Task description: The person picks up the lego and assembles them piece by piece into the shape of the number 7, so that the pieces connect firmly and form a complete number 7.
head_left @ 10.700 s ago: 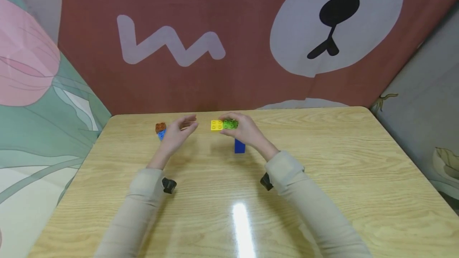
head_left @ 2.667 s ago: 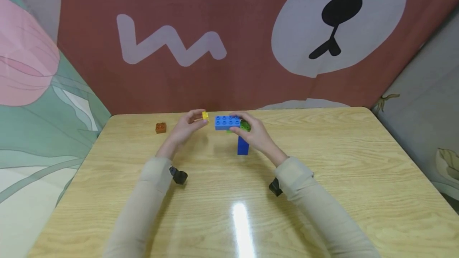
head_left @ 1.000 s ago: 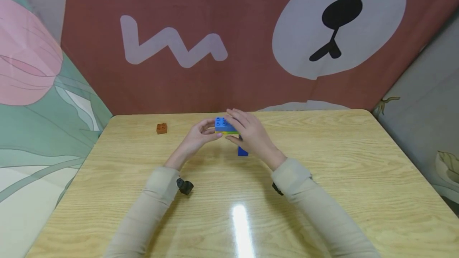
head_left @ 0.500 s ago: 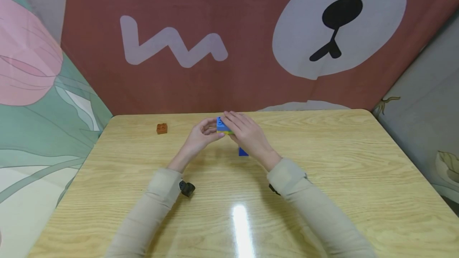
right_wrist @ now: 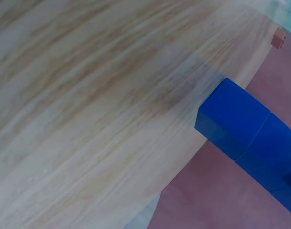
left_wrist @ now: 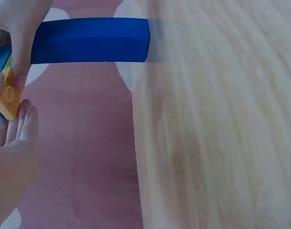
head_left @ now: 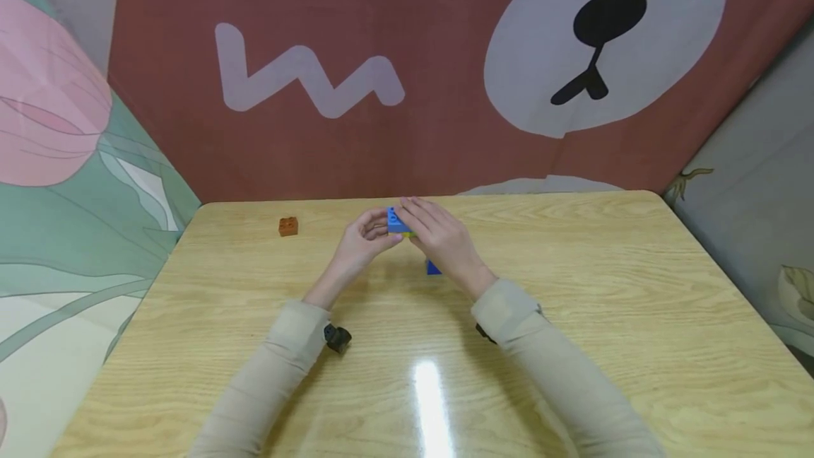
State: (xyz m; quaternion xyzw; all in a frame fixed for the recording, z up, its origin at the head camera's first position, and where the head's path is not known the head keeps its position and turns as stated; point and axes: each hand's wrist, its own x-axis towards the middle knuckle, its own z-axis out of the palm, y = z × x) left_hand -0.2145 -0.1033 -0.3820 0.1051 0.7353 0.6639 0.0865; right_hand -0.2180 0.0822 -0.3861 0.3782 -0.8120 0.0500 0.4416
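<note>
A light blue brick point(head_left: 397, 222) with studs up tops the dark blue tower point(left_wrist: 90, 40), which stands upright on the table. Tucked beneath its left end is a yellow brick point(left_wrist: 9, 98), a sliver of green brick point(left_wrist: 9, 61) beside it. My left hand point(head_left: 364, 244) pinches the yellow brick from the left, thumb in front, fingers behind. From the right, my right hand point(head_left: 446, 244) holds the light blue brick, fingers across its top and thumb lower down; this hides its right part and most of the green. The right wrist view shows only the tower's lower bricks.
An orange-brown brick point(head_left: 288, 226) sits alone near the back left of the wooden table point(head_left: 604, 288). Close behind the table's back edge hangs a reddish-brown cloth point(head_left: 439, 154) with a printed bear face.
The light blue brick, earlier beside the orange-brown one, came onto the tower. My left hand brought the yellow brick under it. Over the last second my right fingers slid left and closed over the top.
</note>
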